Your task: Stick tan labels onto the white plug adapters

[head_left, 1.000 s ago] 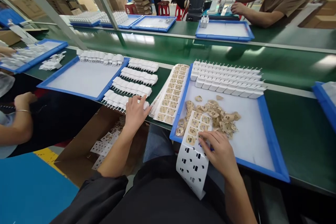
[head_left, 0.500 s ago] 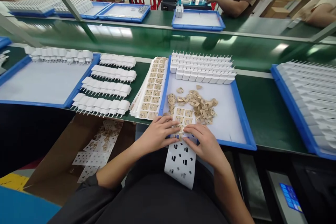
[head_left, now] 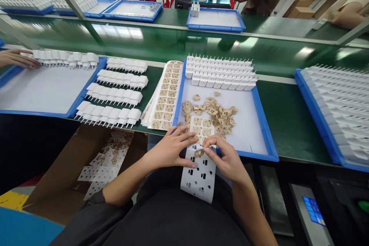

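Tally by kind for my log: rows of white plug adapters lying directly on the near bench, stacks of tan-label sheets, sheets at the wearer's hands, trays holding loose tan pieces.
Rows of white plug adapters: 4
Stack of tan-label sheets: 1
Cut-out sheet at the left hand and right hand: 1
Blue tray holding loose tan pieces: 1
Total: 7

Head view, facing forward-down, close above left hand [head_left: 170, 148], right hand [head_left: 227, 159].

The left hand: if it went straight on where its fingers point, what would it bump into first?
Most likely the right hand, across the punched sheet that the left hand overlaps. The small tan piece in the right hand's pinch looks about as near, though depth is unclear.
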A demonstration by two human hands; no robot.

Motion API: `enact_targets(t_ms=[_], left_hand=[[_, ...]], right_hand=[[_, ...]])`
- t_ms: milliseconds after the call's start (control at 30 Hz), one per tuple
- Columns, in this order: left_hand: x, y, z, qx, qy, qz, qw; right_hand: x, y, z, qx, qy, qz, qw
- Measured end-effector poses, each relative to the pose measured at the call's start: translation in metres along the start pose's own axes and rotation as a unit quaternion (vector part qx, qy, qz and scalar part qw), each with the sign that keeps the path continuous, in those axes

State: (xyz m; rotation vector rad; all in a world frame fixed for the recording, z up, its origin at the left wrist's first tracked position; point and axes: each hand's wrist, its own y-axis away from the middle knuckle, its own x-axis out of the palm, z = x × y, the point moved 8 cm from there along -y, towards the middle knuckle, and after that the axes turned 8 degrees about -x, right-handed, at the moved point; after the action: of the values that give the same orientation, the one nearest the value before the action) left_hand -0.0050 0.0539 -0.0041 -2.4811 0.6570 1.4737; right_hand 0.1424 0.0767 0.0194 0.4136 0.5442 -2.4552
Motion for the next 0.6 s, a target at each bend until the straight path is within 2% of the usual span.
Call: enact_targets(t_ms=[100, 167, 233, 300, 367, 433, 500, 600], left_hand=[[-0.012, -0.001, 0.0, 0.009, 0.027, 0.023, 0.999], [-0.03, -0.013, 0.003, 0.014, 0.028, -0.006, 0.999], [-0.059, -0.037, 0.014, -0.004, 0.002, -0.088, 0.996], [-0.09, -0.07, 0.03, -0.045, -0.046, -0.192, 0.979], [-0.109, -0.111, 0.045, -0.077, -0.098, -0.252, 0.96], [-0.116, -0.149, 0.059, -0.102, -0.135, -0.269, 0.948], [-0.114, -0.177, 0.069, -0.115, -0.153, -0.262, 0.946], [-0.106, -0.193, 0.072, -0.099, -0.16, -0.259, 0.947]], right_hand=[[-0.002, 0.002, -0.008, 0.035, -0.048, 0.002, 0.998], [0.001, 0.002, -0.011, 0.045, -0.069, 0.019, 0.996], [0.003, 0.003, -0.014, 0.053, -0.084, 0.032, 0.995], [0.004, 0.004, -0.015, 0.057, -0.089, 0.038, 0.994], [0.003, 0.004, -0.015, 0.056, -0.089, 0.038, 0.994], [0.003, 0.005, -0.016, 0.054, -0.086, 0.036, 0.994], [0.003, 0.005, -0.017, 0.055, -0.08, 0.034, 0.995], [0.003, 0.005, -0.017, 0.058, -0.072, 0.038, 0.995]])
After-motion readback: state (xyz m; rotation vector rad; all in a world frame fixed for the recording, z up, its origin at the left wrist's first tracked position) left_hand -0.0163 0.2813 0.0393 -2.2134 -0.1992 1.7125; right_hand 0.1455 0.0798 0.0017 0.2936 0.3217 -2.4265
